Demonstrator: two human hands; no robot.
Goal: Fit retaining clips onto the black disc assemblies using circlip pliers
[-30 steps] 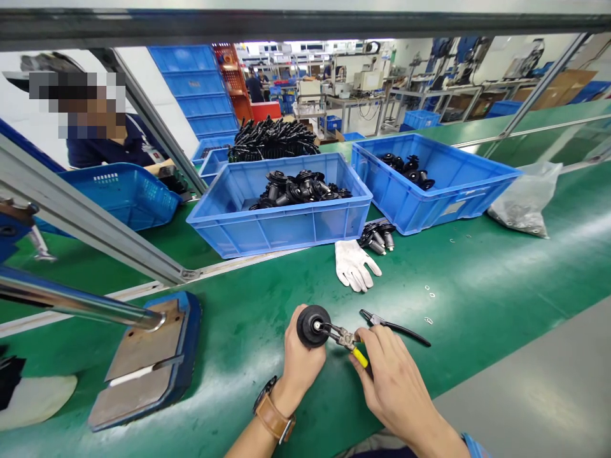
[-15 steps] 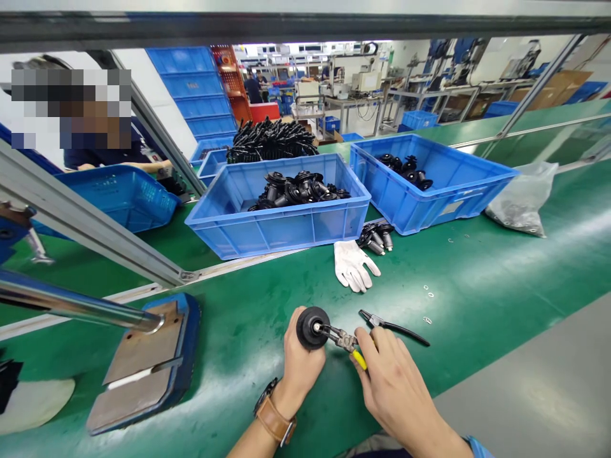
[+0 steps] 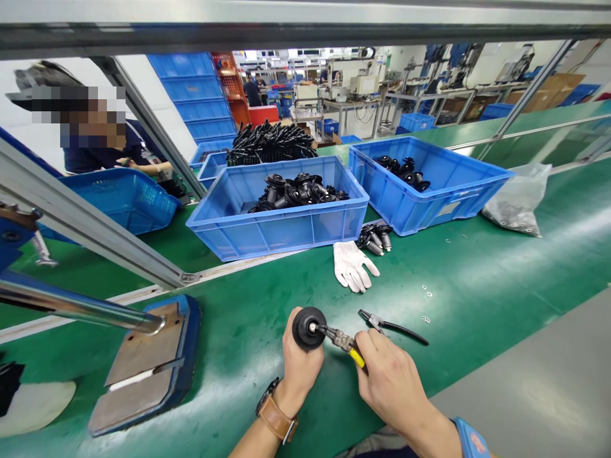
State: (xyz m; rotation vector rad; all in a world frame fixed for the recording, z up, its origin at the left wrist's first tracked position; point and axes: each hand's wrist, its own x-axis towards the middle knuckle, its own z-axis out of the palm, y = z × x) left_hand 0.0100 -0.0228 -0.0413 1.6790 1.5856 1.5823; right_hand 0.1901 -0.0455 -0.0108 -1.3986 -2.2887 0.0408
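Observation:
My left hand [image 3: 301, 362] is wrapped round a black round part [image 3: 309, 337] with a flared rim and a pale pin at its centre. Yellow-handled pliers [image 3: 344, 341] are gripped in my right hand [image 3: 392, 375], their tips at the middle of the part, beside the pin. Whether the tips hold anything is too small to tell. Just beyond my right hand lies a second pair of pliers [image 3: 395, 327] with black handles. Several small metal rings [image 3: 426, 319] are scattered on the green bench to the right. A white glove [image 3: 353, 267] lies farther back.
Two blue bins [image 3: 286, 229] [image 3: 429, 197] hold black parts, with a few more parts [image 3: 375, 238] beside the glove. A clear plastic bag [image 3: 520, 202] stands right. At left are a press base [image 3: 143, 369] and a slanted metal post [image 3: 95, 210]. A co-worker [image 3: 102, 149] is behind a blue basket [image 3: 114, 200].
The pliers' handles have closed together in my right hand, and the tips have shifted slightly at the pin. My left hand holds the black part almost in the same place.

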